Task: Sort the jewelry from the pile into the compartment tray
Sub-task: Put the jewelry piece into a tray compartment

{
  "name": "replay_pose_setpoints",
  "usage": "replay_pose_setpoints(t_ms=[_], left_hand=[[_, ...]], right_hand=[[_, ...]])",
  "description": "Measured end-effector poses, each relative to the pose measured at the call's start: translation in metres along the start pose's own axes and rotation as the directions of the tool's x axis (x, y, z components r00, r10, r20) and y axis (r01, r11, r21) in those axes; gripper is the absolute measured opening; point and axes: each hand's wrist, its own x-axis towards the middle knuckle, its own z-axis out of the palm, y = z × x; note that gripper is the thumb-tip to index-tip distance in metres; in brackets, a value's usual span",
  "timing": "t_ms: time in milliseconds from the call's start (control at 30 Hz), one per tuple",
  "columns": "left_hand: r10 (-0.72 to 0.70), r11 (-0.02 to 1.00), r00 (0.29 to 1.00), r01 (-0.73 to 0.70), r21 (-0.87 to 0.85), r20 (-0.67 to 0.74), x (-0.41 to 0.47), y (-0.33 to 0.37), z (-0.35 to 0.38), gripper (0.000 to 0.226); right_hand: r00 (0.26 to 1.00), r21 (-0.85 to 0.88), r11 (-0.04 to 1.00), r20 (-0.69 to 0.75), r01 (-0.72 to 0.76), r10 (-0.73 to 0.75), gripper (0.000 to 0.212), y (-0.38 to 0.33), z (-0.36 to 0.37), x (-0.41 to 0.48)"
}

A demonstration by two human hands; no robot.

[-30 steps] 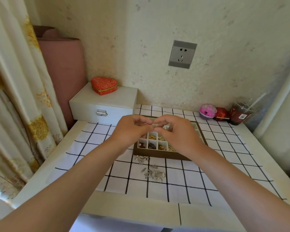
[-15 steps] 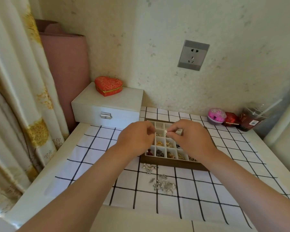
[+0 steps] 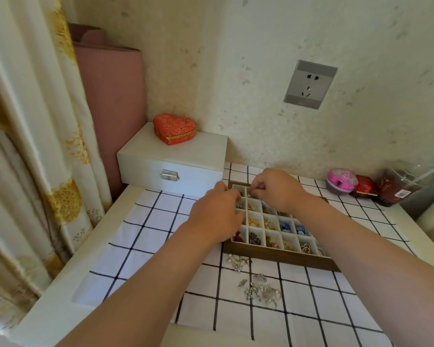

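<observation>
A wooden compartment tray (image 3: 281, 256) with white dividers sits on the checked cloth, several cells holding gold, blue, red and dark jewelry. A pile of silver jewelry (image 3: 258, 288) lies on the cloth in front of the tray. My right hand (image 3: 276, 190) hovers over the tray's far left cells with fingertips pinched on a tiny piece that I can barely see. My left hand (image 3: 217, 216) rests over the tray's left edge, fingers curled, hiding the cells under it.
A white box with a metal latch (image 3: 171, 162) stands at the back left, a red heart-shaped box (image 3: 174, 128) on top. A pink round container (image 3: 341, 180), a small red box (image 3: 365, 189) and a plastic drink cup (image 3: 398, 187) line the back right. Curtain (image 3: 33, 136) hangs left.
Both hands have moved apart and down from a joined pinch above the tray; my right hand now reaches over the far left cells. The view has tilted and come closer.
</observation>
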Motion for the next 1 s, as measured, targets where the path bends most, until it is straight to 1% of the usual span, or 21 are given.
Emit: replay_pose_setpoints(t_ms=[133,267,300,367,400,500,633,700,800,900,1000], left_hand=[[0.018,0.999,1.000,-0.018,0.028,-0.009,0.003,-0.002,0.000,0.042],[0.029,0.999,0.999,-0.028,0.037,-0.014,0.003,-0.003,0.000,0.042],[0.034,0.999,0.999,-0.034,0.039,-0.015,0.003,-0.003,0.000,0.041],[0.043,0.998,0.999,-0.043,0.042,-0.012,0.001,-0.004,-0.001,0.041],[0.049,0.998,0.999,-0.049,0.045,-0.012,-0.001,-0.003,-0.002,0.042],[0.082,0.995,0.996,-0.080,0.061,-0.021,-0.009,-0.001,-0.006,0.042],[0.169,0.984,0.983,-0.164,0.071,-0.066,-0.026,0.004,-0.015,0.036],[0.219,0.974,0.972,-0.213,0.070,-0.089,-0.036,0.007,-0.018,0.028],[0.292,0.956,0.953,-0.287,0.066,-0.076,-0.054,0.013,-0.022,0.016],[0.321,0.946,0.947,-0.321,0.045,0.022,-0.070,0.015,-0.028,0.018],[0.289,0.954,0.944,-0.297,0.029,0.158,-0.085,0.016,-0.034,0.021]], right_hand=[[1.000,-0.038,0.999,0.012,0.006,-0.005,0.011,0.001,0.003,0.007],[0.999,-0.041,0.999,-0.038,0.004,-0.005,0.006,0.000,0.007,0.007],[0.998,-0.031,0.999,-0.061,-0.005,0.003,0.004,0.000,0.007,0.006],[0.996,0.026,0.999,-0.087,-0.026,0.028,0.015,0.003,0.004,0.001],[0.995,0.063,0.998,-0.093,-0.030,0.035,0.017,0.005,0.001,-0.003],[0.991,0.131,0.991,-0.128,-0.019,0.036,0.014,0.007,-0.010,-0.022],[0.989,0.121,0.992,-0.146,0.043,-0.025,0.009,-0.002,-0.022,-0.061],[0.991,0.127,0.989,-0.123,0.070,-0.055,0.008,-0.010,-0.027,-0.083],[0.995,0.146,0.984,-0.015,0.102,-0.101,0.006,-0.025,-0.029,-0.111],[0.986,0.189,0.974,0.085,0.122,-0.141,0.005,-0.036,-0.024,-0.129],[0.974,0.195,0.971,0.152,0.135,-0.166,0.008,-0.044,-0.017,-0.142]])
